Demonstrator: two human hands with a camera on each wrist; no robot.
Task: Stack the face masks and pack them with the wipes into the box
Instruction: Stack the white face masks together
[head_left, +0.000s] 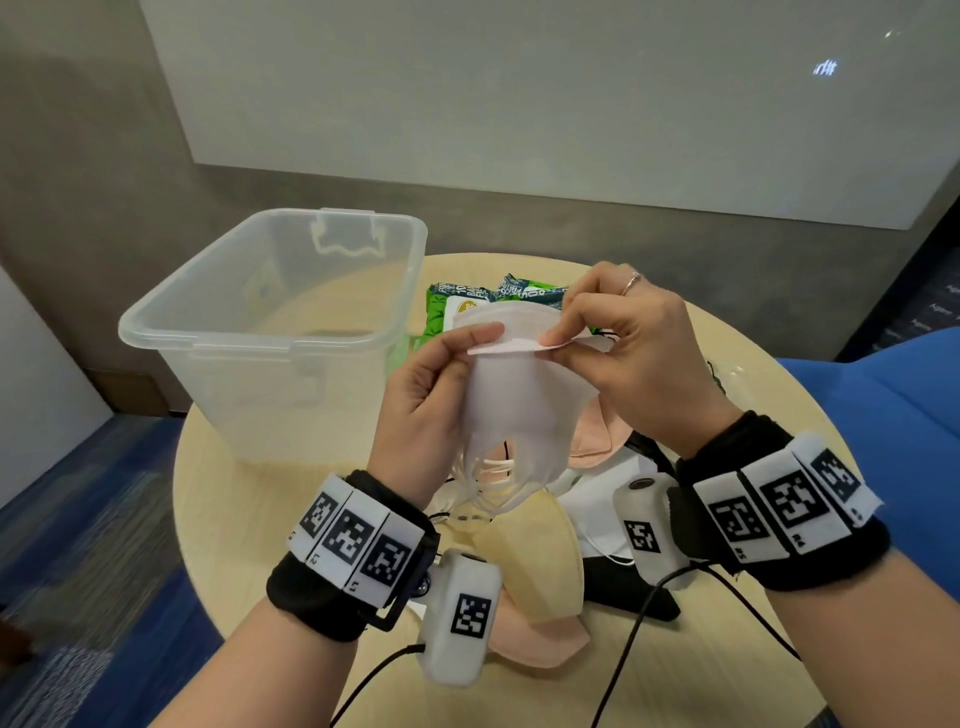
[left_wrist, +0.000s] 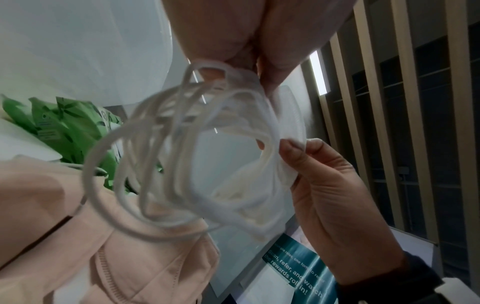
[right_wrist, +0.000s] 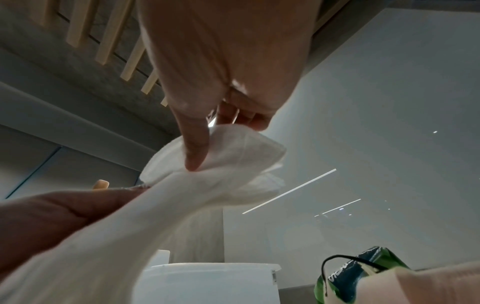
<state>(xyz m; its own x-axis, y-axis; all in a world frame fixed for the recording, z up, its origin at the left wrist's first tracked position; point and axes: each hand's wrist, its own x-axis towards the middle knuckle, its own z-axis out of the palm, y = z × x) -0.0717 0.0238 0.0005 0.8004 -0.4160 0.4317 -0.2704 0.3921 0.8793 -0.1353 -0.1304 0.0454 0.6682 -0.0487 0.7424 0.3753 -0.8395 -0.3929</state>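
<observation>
We are holding white mask stack (head_left: 511, 395) above counter (head_left: 727, 649). Left hand (head_left: 431, 400) fingers (head_left: 480, 332) pinching top edge; right hand (head_left: 639, 358) fingers (head_left: 558, 345) pinching same edge. Wipes pack (head_left: 441, 312) lying beside clear box (head_left: 270, 322); loose masks (head_left: 540, 566) sitting on counter below hands.

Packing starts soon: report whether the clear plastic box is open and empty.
Open: the clear plastic box has no lid on. It looks empty; the table shows through its walls.

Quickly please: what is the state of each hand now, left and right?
Left hand: closed on the stack of white face masks.
Right hand: closed, pinching the top edge of the same stack.
</observation>
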